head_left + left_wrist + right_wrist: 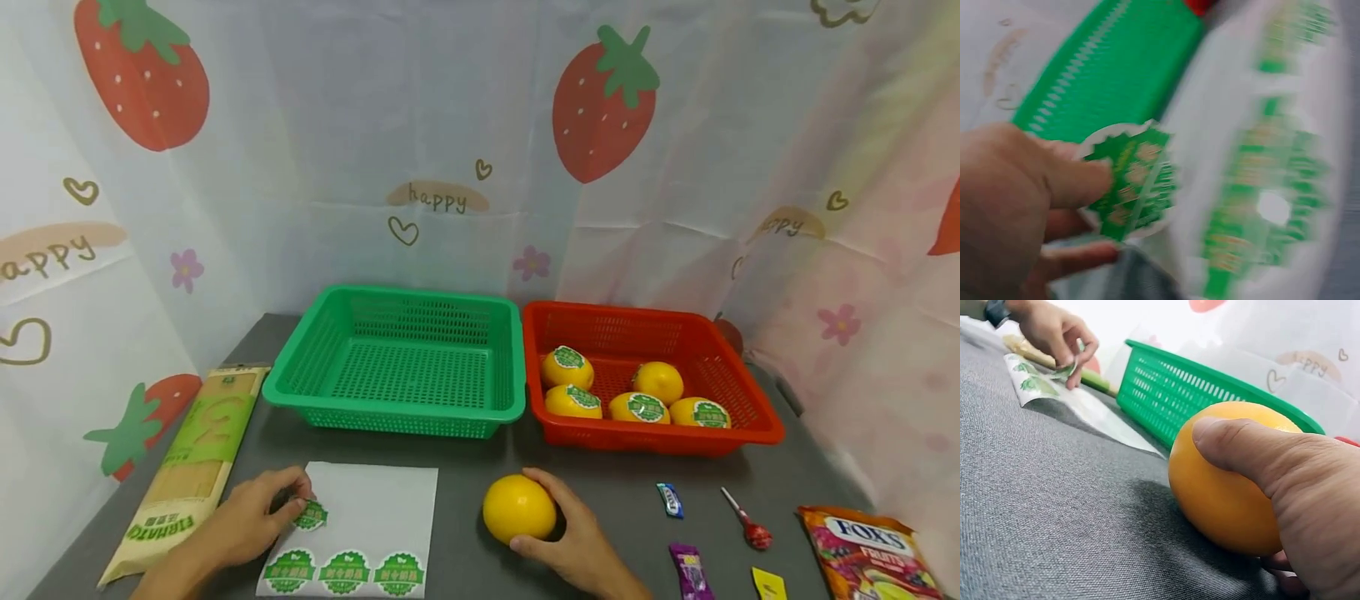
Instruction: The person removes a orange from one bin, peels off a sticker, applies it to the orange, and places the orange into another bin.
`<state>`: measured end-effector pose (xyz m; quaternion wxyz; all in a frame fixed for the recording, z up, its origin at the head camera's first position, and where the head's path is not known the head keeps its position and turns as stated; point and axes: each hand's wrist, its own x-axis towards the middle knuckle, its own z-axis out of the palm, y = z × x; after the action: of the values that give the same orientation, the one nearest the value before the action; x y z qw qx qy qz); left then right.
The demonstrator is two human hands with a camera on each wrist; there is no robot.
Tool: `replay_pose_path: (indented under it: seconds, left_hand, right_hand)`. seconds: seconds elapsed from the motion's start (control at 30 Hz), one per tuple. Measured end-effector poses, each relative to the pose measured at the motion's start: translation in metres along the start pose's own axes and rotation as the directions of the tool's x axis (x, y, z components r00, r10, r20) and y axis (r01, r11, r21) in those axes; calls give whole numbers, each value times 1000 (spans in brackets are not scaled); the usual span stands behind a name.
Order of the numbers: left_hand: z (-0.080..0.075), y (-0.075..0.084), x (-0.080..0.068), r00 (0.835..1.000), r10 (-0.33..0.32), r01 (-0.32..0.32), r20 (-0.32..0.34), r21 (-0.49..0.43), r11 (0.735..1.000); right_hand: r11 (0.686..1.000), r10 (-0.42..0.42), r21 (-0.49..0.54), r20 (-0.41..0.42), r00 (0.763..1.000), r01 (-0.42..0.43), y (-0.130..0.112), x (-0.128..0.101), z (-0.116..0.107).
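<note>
My left hand [258, 518] pinches a round green sticker [1135, 181] by its edge, between thumb and fingers. Below it lies a white sticker sheet [375, 500], with several like stickers [345, 572] in a row along its near edge; in the left wrist view the sheet is blurred. With thumb and fingers curled round its right side, my right hand [573, 537] holds a yellow-orange orange [519, 508] at the grey tabletop. In the right wrist view the thumb lies across the orange [1222, 494], and the other fingers are mostly hidden behind it.
A green basket [393, 421] stands behind the sheet. Beside it, a red basket [660, 437] holds several oranges, most with green stickers showing. A long noodle packet [198, 450] lies left. At right are small candies [690, 571], a lollipop [756, 535] and a candy bag [870, 554].
</note>
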<state>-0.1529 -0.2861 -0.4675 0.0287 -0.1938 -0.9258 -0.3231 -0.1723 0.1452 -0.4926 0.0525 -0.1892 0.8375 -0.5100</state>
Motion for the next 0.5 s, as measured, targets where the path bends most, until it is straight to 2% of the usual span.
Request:
replay_pose_path:
  seconds: [0.03, 0.1, 0.17, 0.23, 0.33, 0.5]
  left_hand:
    - [-4, 2, 3, 1000, 5, -5, 20, -21, 1000]
    - [-11, 9, 9, 999, 50, -49, 13, -54, 997]
    - [-12, 21, 17, 995, 90, -93, -29, -109, 990]
    - [-10, 39, 26, 990, 114, -126, -86, -147, 981]
    - [-4, 70, 42, 985, 140, -163, -102, -275, 948]
    - [19, 113, 68, 984, 172, -171, -40, -459, 872]
  right_hand:
    - [1000, -7, -9, -3, 1000, 7, 0, 0, -1]
    - [999, -27, -23, -7, 1000, 27, 0, 0, -2]
    - [999, -41, -33, -5, 999, 41, 0, 0, -3]
    - [998, -47, -36, -6, 999, 47, 0, -1, -3]
    - [998, -45, -45, -13, 999, 44, 0, 0, -2]
    - [995, -18, -100, -18, 1000, 16, 0, 1, -1]
